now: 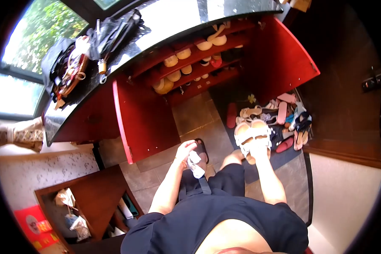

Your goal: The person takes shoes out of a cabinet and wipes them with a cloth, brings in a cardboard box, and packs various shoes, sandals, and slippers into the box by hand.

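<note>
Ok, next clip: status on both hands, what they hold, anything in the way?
Left hand: gripping white cloth or tissue. Right hand: holding white sandals. Possible obstruction: loose shoes piled just beyond them; red cabinet doors open.

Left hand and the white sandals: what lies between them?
Across the head view from the left hand: the white item it holds, a dark slipper, tiled floor, a strip of dark mat, then the white sandals; a bare knee shows just below.

Open space runs between the left door [144,116] and right door [279,55], over the floor [192,112], to the shelves [190,61]. The left door juts near, blocking that side; heaped shoes [282,112] crowd the mat [224,95] at right.
</note>
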`<control>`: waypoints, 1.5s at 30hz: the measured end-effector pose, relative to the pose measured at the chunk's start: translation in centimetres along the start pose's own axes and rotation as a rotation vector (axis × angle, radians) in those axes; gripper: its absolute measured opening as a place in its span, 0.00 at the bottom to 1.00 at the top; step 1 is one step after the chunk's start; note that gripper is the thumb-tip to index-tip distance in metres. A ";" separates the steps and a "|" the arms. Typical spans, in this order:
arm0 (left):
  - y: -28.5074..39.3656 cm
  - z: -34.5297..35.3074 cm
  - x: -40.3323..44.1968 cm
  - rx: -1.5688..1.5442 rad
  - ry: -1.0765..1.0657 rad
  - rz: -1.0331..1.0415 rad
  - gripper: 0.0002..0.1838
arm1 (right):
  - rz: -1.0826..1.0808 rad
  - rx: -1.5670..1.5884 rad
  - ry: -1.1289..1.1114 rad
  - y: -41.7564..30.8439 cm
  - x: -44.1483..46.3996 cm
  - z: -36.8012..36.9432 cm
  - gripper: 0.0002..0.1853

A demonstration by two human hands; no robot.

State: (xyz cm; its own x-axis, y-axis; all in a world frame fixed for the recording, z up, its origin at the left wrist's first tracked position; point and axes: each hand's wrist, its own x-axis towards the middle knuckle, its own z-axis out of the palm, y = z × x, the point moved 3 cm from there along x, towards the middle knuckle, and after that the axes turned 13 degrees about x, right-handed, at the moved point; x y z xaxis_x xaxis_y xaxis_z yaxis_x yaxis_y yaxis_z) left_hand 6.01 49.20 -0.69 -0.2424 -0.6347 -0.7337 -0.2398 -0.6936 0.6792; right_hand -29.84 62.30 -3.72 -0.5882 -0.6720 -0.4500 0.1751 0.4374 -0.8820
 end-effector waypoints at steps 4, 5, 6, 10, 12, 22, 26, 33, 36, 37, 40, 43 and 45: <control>-0.7 -0.7 3.0 -0.073 0.015 -0.057 0.18 | 0.405 0.616 0.160 3.7 4.1 2.3 0.09; -1.0 -0.4 3.6 -0.066 0.009 -0.081 0.18 | 0.476 0.718 0.200 4.7 4.9 2.7 0.09; -1.2 -0.1 4.1 -0.059 0.009 -0.103 0.18 | 0.532 0.800 0.235 5.7 5.7 3.1 0.09; -0.8 2.7 5.2 -0.095 -0.048 -0.166 0.16 | 0.701 0.964 0.359 9.8 9.2 4.4 0.10; -1.2 3.7 6.6 -0.081 -0.012 -0.181 0.14 | 0.774 0.986 0.396 12.1 11.2 5.2 0.10; -8.1 11.6 25.7 -0.045 -0.136 -0.046 0.15 | 0.704 0.348 0.391 28.2 31.6 7.9 0.17; -8.8 12.5 33.7 -0.155 -0.205 -0.028 0.17 | 0.406 -0.483 -0.015 30.7 43.9 9.4 0.19; -7.9 8.6 41.0 -0.059 -0.185 0.214 0.18 | 0.090 -1.143 -0.250 37.6 59.8 13.0 0.18; -5.3 5.8 39.3 0.015 -0.174 0.280 0.20 | -0.013 -1.343 -0.296 31.7 58.8 18.4 0.15; -5.4 4.9 38.9 -0.001 -0.138 0.297 0.21 | -0.096 -1.490 -0.287 31.2 58.6 19.3 0.14; -5.3 3.2 38.7 -0.148 -0.182 0.448 0.20 | -0.093 -1.582 -0.339 27.1 59.8 24.7 0.13; -4.0 2.6 38.7 -0.286 -0.158 0.468 0.18 | -0.722 -1.125 -0.388 24.3 57.5 33.6 0.20; -4.2 0.9 40.3 -0.389 -0.128 0.517 0.19 | -0.016 -0.358 -0.731 24.2 56.9 42.2 0.33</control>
State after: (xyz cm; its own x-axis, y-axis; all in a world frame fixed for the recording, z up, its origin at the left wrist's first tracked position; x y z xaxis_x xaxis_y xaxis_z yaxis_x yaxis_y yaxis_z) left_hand -3.55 26.86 -33.07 -0.3512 -0.8900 -0.2908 0.2891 -0.3985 0.8704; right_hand -25.78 9.42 -56.53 0.0971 -0.8461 -0.5241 -0.1649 0.5056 -0.8468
